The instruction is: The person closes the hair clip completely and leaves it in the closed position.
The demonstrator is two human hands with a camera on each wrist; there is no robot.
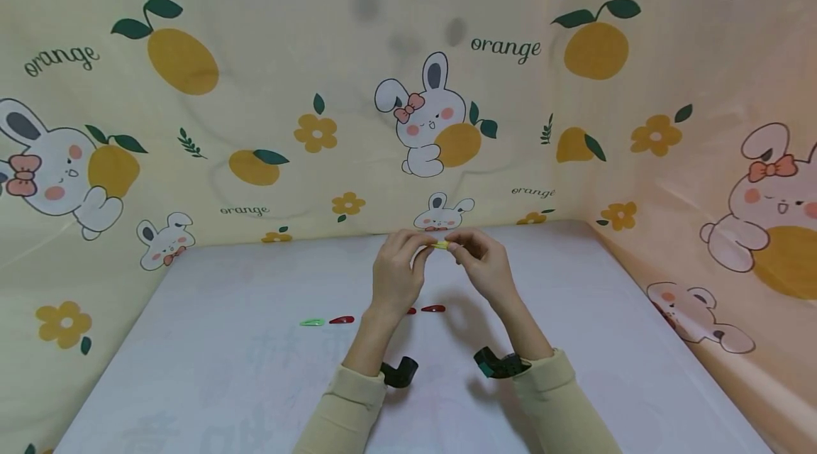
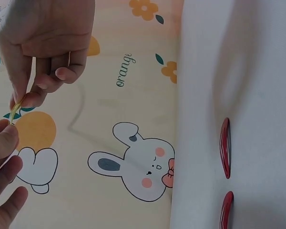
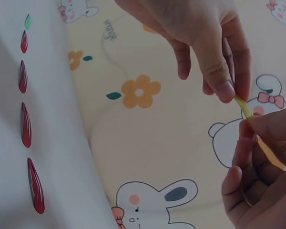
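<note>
A small yellow hair clip (image 1: 441, 245) is held up above the far part of the table, between both hands. My left hand (image 1: 397, 271) pinches one end with thumb and fingertips; my right hand (image 1: 486, 266) pinches the other end. In the right wrist view the yellow clip (image 3: 243, 107) bridges the two sets of fingertips, its ends covered by them. Below the hands, a row of snap hair clips lies on the table: a green clip (image 1: 312, 323) at the left end, then several red clips (image 3: 26, 125). My left forearm hides part of this row in the head view.
The white tabletop (image 1: 223, 369) meets a cloth backdrop (image 1: 357, 50) printed with rabbits and oranges, which also rises at both sides. A black wrist camera (image 1: 401, 373) sits on the left wrist, another black camera (image 1: 501, 363) on the right. Both sleeves are pale yellow.
</note>
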